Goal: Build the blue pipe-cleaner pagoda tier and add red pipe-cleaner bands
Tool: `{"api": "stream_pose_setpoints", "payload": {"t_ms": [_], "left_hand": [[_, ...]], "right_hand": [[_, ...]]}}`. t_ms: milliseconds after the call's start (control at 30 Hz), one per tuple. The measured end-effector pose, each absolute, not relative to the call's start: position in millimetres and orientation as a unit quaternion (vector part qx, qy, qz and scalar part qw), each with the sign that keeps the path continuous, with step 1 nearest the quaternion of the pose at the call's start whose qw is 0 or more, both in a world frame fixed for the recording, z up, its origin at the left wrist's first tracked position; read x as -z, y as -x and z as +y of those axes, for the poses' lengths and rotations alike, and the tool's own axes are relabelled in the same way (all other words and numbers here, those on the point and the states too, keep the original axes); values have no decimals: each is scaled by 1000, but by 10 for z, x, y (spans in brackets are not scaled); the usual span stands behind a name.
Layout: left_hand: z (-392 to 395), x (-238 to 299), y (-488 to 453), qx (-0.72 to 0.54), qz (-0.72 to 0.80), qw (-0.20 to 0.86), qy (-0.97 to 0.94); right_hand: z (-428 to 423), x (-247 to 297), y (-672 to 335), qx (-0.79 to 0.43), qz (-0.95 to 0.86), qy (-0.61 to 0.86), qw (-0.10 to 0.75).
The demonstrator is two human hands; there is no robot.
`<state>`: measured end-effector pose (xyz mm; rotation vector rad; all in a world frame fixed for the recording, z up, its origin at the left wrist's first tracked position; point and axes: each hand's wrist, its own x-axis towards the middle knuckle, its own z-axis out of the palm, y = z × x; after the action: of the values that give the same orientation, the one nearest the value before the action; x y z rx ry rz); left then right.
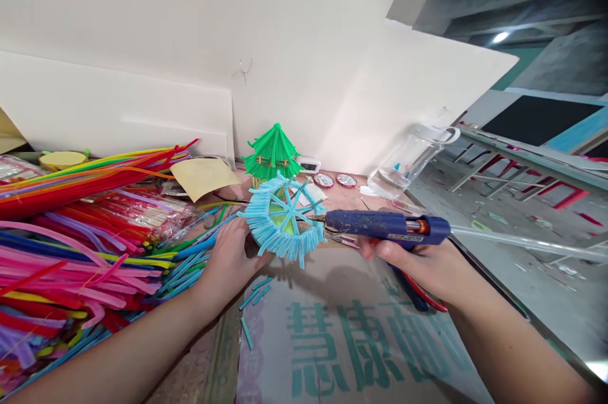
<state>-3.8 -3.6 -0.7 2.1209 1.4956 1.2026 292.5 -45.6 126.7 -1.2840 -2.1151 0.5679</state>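
My left hand (236, 246) is closed on the left edge of a round blue pipe-cleaner roof (298, 240), which has spokes across an open frame and short fringe pieces around most of its rim. In my right hand (418, 258) is a dark blue hot glue gun (380, 224). Its nozzle points left, at the right side of the roof; whether the tip touches cannot be made out. Behind the roof stands a green pipe-cleaner pavilion (274, 154) with a pointed top. Several short blue pieces (260, 293) lie below my left hand.
Heaps of coloured pipe cleaners (71, 258) fill the left side. A clear plastic jug (409, 157) stands at the back right, near two small round tins (346, 180). Red-handled pliers (422, 293) lie beneath my right hand. Printed cardboard (332, 290) covers the front.
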Motion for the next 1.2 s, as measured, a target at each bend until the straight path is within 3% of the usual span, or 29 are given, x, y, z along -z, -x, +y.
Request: {"api": "stream_pose_setpoints", "payload": {"t_ms": [300,833,1200], "left_hand": [[-52,-18,46,-417,502,129,-747],[-47,-31,52,-389,509,148,-754],[-79,-52,33,-389,522,133,-748]], "right_hand": [[-515,-1287,-2818,-241,-790,517,226],[-545,-1298,-2753,-218,-781,538,232],[-546,-1291,-2790,-204,-793,541,193]]}}
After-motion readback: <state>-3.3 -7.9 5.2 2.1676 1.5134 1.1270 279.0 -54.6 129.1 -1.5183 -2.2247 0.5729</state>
